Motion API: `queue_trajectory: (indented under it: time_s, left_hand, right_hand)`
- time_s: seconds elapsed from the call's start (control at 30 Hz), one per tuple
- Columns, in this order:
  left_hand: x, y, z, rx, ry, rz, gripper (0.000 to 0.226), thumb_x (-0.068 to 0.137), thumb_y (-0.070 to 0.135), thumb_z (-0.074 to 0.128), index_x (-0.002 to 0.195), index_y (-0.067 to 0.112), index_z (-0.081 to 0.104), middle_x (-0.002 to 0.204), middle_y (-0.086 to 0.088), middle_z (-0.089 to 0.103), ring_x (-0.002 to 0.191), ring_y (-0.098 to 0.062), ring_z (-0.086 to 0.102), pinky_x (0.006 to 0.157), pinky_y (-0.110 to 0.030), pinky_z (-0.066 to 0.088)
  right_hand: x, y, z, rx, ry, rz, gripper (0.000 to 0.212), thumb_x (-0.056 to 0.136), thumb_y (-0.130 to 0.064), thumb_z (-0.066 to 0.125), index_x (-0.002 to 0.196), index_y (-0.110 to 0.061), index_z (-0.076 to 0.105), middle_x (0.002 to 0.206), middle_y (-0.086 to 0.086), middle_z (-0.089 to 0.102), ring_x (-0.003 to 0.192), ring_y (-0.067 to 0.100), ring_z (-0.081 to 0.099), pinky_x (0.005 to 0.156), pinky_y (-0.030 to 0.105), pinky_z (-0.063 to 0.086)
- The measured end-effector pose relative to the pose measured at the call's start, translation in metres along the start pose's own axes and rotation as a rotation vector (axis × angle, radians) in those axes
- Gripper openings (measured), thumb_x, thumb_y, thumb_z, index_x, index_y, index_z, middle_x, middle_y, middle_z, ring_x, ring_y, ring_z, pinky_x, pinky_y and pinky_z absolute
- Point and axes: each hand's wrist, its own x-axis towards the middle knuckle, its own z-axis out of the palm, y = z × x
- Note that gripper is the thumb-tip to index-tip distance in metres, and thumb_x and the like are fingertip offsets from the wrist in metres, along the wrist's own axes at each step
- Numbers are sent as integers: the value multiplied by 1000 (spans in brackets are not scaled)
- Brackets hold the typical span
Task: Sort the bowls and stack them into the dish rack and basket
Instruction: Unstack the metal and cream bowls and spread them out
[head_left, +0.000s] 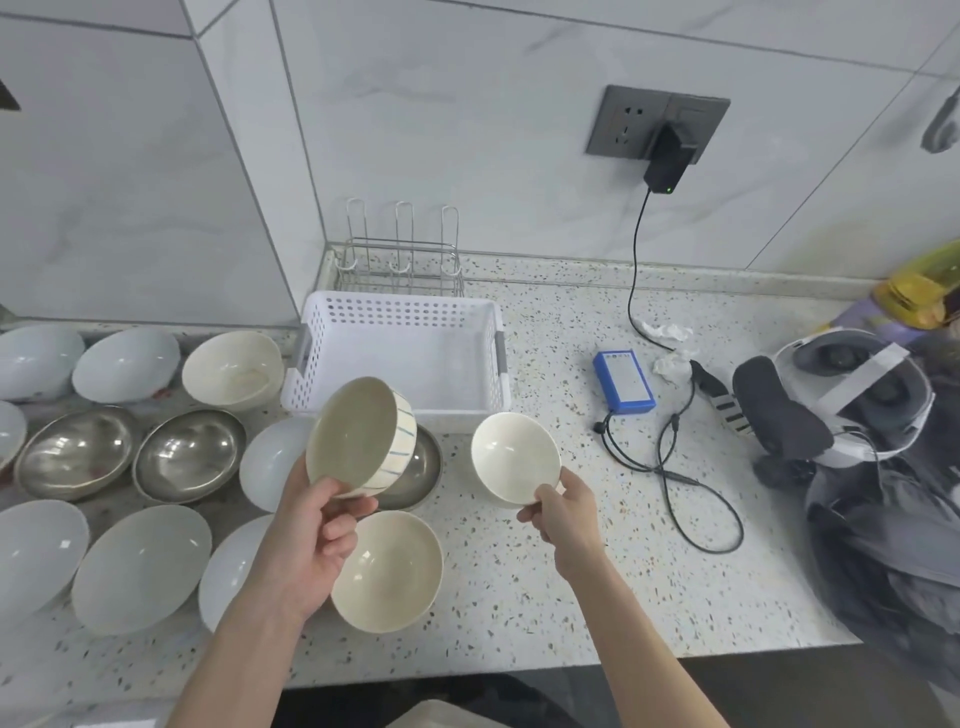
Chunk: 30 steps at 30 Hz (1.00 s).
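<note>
My left hand (317, 540) grips a cream bowl with blue stripes (358, 436) by its near rim, tilted and lifted above the counter. My right hand (563, 512) pinches the near rim of a small white bowl (514, 457), held just right of it. Behind them stands an empty white perforated basket (322, 338), and behind that a wire dish rack (400, 265) in the corner. On the counter lie a cream bowl (389, 571), several white bowls (140, 566), two steel bowls (189, 454) and a third steel bowl (423, 467) partly hidden under the striped one.
A blue box (623, 382) with black cables (675, 467) lies right of the basket, wired to a charger in the wall socket (657, 124). A white headset (852, 395) and dark cloth (893, 545) fill the right side. The counter's front edge (571, 660) runs below my arms.
</note>
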Motion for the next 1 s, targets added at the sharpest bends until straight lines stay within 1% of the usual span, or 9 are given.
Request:
queue_trajectory:
  time_s: [0.13,0.33,0.43,0.57,0.7,0.77,0.83,0.9,1.0]
  left_hand:
    - [-1,0,-2,17,-2,-6,35,96,1,41,111,27,60,66,-13,63,33,-2,45,26,-12,24]
    - [-1,3,-9,70,-18,-17,37,94,0,44,115,25,60,67,-14,63,33,-3,44,27,-12,24]
    - [-1,3,-12,102,-21,-22,36,93,0,45,111,26,60,66,-13,64,34,-4,45,28,-12,24]
    - [-1,2,-14,154,-24,-23,43,91,-1,46,114,31,63,69,-13,65,39,-6,51,29,-14,24]
    - [-1,-2,-15,208,-15,-15,51,91,-5,43,116,35,62,70,-11,68,46,-9,58,30,-16,27]
    - [-1,-4,-14,253,-19,-10,53,91,-5,43,117,37,61,70,-10,70,50,-12,58,31,-17,28]
    - [-2,-5,-11,313,-34,-2,54,91,-5,41,119,38,60,70,-9,71,54,-15,55,33,-18,29]
    - [-4,-6,-6,378,-57,9,55,91,-5,40,120,38,58,67,-11,70,51,-13,54,34,-18,30]
    - [-9,-9,3,460,-104,34,58,91,-7,39,124,38,57,70,-15,68,44,-11,56,33,-20,29]
  right_hand:
    - [-2,6,8,-43,-30,-30,55,83,5,38,131,-17,53,66,14,66,42,5,56,38,16,37]
    - [-6,9,21,-87,-35,-46,56,85,3,38,136,-19,49,89,17,68,44,4,59,39,16,38]
    - [-6,9,24,-81,-22,-64,55,85,3,38,135,-17,51,82,18,67,40,3,55,39,16,37]
    - [-7,11,30,-69,13,-28,55,90,-4,42,143,-19,42,72,12,69,39,-2,54,46,20,39]
    - [-8,15,33,132,-5,67,47,94,-15,52,139,-25,42,59,7,70,42,8,44,40,20,33]
    - [-9,16,32,208,-23,108,45,96,-21,56,138,-27,42,61,8,72,41,7,40,38,19,31]
    - [-9,16,30,228,-46,149,51,96,-28,59,143,-25,38,67,10,74,41,7,37,37,19,29]
    - [-11,16,26,190,-72,197,60,96,-37,59,147,-17,34,73,10,76,39,7,31,36,19,26]
    - [-16,17,14,71,-62,209,62,96,-46,54,144,-9,39,75,9,76,38,8,27,35,20,25]
